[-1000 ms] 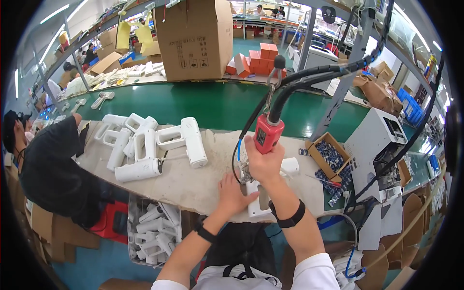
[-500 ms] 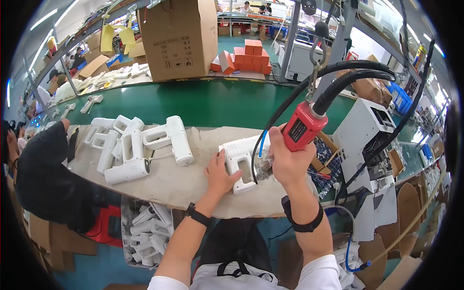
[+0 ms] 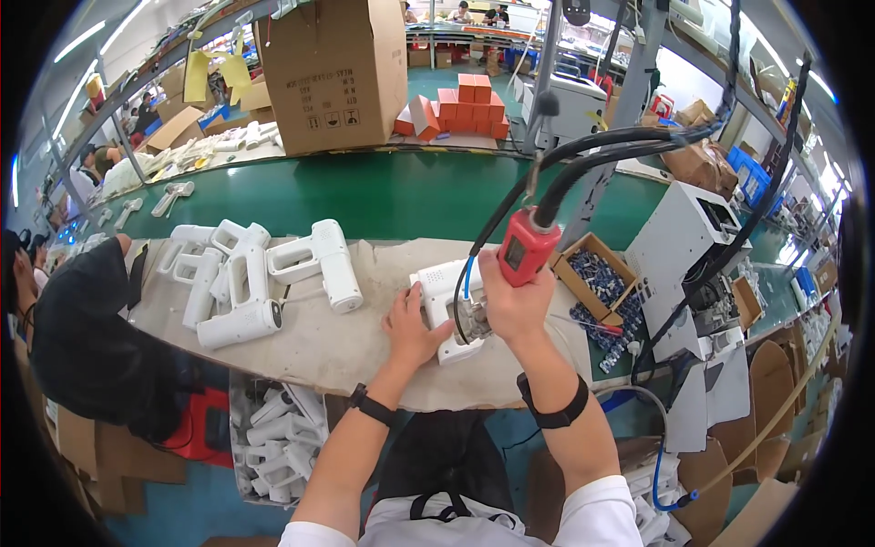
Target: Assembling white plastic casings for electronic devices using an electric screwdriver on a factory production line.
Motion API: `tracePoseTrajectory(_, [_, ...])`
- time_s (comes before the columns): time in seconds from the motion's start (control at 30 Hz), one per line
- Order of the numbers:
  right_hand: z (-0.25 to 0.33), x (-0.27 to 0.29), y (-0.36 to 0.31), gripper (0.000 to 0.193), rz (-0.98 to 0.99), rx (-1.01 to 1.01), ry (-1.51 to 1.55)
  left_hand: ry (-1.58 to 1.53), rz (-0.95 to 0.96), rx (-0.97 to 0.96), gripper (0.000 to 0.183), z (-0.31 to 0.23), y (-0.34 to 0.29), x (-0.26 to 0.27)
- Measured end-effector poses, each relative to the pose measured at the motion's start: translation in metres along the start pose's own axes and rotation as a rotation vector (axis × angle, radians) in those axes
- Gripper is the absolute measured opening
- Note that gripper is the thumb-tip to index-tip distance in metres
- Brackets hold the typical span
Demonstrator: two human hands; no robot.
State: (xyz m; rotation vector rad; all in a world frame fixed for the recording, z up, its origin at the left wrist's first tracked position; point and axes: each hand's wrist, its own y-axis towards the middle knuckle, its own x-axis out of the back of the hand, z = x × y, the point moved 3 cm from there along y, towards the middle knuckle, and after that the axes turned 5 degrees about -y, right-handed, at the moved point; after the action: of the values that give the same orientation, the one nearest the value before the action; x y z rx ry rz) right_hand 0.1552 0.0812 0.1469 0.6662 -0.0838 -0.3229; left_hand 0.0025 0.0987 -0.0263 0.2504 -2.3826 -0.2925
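Note:
On the brown sheet in front of me lies a white gun-shaped housing (image 3: pixel 444 277) with a looped handle. My left hand (image 3: pixel 415 330) steadies it, fingers along its left side and thumb by the handle. My right hand (image 3: pixel 519 305) is closed round a red powered screwdriver (image 3: pixel 530 246) with thick black hoses at its top. Its lower end points down at the right part of the housing, where metal and clear parts show; the tip itself is hidden. Left of my hands, several similar white housings (image 3: pixel 333 264) lie in a loose group.
A small carton (image 3: pixel 562 270) of blue and silver parts sits at right, with more parts spilled beside it. Beyond it stands a white machine (image 3: pixel 670 264). A green belt (image 3: pixel 392 191) runs behind the sheet. At left, a person in dark clothes (image 3: pixel 91 337) sits close to the bench.
My right hand has moved left and slightly down with the screwdriver, closer over the housing. The hoses have swung left, uncovering the carton of small parts. My left hand stays put.

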Motion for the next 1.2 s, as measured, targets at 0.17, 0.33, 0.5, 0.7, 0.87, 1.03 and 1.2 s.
tracePoseTrajectory(0.17, [0.062,0.001,0.010,0.008,0.016,-0.008,0.118,-0.037,0.051,0.023,0.094,-0.003,0.000,0.003])
tracePoseTrajectory(0.33, [0.074,-0.023,-0.002,0.011,0.096,-0.086,0.216,-0.126,0.051,-0.046,0.096,0.039,0.016,-0.025])
tracePoseTrajectory(0.5, [0.051,-0.031,-0.008,0.008,0.118,-0.112,0.154,-0.121,0.052,-0.053,0.093,0.059,0.024,-0.042])
tracePoseTrajectory(0.7, [0.018,-0.045,-0.030,0.012,0.127,-0.173,0.054,-0.073,-0.065,-0.136,0.091,0.042,-0.002,-0.040])
tracePoseTrajectory(0.87, [0.031,-0.044,-0.021,0.011,0.149,-0.148,0.134,-0.328,-0.136,-0.182,0.087,0.039,-0.007,-0.018])
tracePoseTrajectory(1.03, [0.071,0.007,0.036,0.009,-0.065,-0.047,0.220,-0.411,0.045,0.040,0.089,0.026,-0.007,0.028])
tracePoseTrajectory(1.2, [0.065,0.024,0.062,0.024,-0.110,0.261,-0.075,-0.652,0.076,-0.005,0.094,0.042,-0.092,0.140])
